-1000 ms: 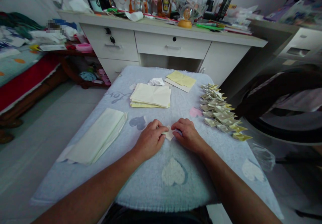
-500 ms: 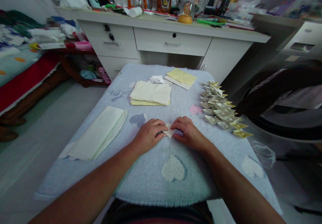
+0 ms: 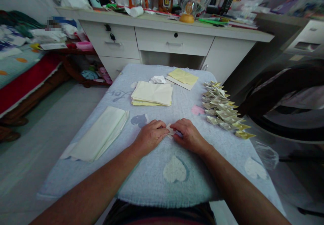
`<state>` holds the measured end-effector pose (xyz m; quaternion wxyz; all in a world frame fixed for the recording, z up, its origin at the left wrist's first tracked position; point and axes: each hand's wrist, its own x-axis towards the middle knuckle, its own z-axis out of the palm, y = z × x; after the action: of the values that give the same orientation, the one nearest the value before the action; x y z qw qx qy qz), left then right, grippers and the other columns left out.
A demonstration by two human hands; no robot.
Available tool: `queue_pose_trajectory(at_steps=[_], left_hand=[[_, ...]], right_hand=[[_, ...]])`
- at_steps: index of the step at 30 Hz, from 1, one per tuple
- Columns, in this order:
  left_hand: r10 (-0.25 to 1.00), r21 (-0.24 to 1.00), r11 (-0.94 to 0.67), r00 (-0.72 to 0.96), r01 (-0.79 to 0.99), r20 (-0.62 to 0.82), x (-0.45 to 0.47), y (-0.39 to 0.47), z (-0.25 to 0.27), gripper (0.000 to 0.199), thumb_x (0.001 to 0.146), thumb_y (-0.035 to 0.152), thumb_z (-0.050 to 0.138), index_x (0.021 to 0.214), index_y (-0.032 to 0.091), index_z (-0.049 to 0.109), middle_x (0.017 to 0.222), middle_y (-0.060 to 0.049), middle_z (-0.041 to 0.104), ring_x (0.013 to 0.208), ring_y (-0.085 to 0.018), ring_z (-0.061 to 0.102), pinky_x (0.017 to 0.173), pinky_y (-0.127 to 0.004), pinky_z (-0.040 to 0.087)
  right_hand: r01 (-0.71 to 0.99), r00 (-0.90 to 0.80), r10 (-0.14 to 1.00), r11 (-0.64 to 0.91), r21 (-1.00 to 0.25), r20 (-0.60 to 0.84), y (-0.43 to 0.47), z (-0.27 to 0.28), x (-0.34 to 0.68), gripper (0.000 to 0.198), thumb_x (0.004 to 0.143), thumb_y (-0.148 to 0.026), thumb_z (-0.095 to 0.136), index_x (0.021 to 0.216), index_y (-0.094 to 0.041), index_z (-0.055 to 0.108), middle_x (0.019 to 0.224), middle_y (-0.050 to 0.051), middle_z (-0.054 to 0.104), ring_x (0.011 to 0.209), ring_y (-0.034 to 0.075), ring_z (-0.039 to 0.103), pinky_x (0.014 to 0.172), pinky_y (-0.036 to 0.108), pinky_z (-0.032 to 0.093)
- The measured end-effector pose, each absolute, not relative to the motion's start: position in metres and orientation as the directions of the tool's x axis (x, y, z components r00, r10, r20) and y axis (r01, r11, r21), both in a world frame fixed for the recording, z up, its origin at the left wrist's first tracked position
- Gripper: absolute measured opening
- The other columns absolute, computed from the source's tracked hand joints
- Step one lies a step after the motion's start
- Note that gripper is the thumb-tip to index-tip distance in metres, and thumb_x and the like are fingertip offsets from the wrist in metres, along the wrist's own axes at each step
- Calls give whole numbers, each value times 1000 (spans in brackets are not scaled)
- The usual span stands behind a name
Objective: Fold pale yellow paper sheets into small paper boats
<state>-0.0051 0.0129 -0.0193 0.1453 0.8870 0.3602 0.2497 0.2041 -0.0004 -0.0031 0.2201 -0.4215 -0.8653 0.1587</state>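
Note:
Between my two hands, low over the cloth-covered table, is a small piece of folded paper, pale cream. My left hand pinches its left side, and my right hand grips the right side with thumb and index finger. Fingers hide much of the paper. Beyond the hands lies a stack of cream paper sheets. To the right, several folded paper boats stand in tight rows, some whitish and some yellow. A long folded bundle of pale paper rests to the left.
A crumpled white paper and yellow sheets lie at the table's far side. Past them stands a white desk crowded with objects. A front-loading washing machine is at right, a bed at left.
The fingers have shifted slightly on the small paper, and less of it shows between them. My left fingers have closed in more. The surroundings stay the same.

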Motion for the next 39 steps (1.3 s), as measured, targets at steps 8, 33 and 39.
queue_pose_trajectory(at_steps=[8, 33, 39], left_hand=[[678, 322, -735, 667, 597, 309, -5, 10, -17, 23, 94, 22, 47, 85, 18, 68, 84, -6, 63, 82, -18, 54, 73, -30, 43], [836, 585, -529, 495, 615, 236, -5, 12, -9, 11, 78, 8, 57, 77, 18, 62, 87, -3, 56, 88, -17, 55, 81, -32, 45], [838, 553, -529, 497, 643, 224, -2, 14, -11, 7, 83, 19, 59, 76, 18, 62, 86, -3, 57, 88, -19, 54, 82, -34, 44]], right_hand=[[684, -557, 792, 608, -403, 249, -3, -6, 201, 11, 79, -9, 58, 84, -17, 64, 87, 6, 59, 87, 20, 49, 78, 33, 35], [753, -455, 878, 469, -463, 149, 4, -6, 192, 7, 87, -18, 60, 87, -17, 67, 84, 3, 61, 84, 17, 52, 78, 29, 34], [787, -456, 885, 452, -419, 99, 7, -3, 187, 11, 89, -20, 58, 83, -17, 65, 84, 3, 60, 83, 17, 51, 77, 30, 32]])
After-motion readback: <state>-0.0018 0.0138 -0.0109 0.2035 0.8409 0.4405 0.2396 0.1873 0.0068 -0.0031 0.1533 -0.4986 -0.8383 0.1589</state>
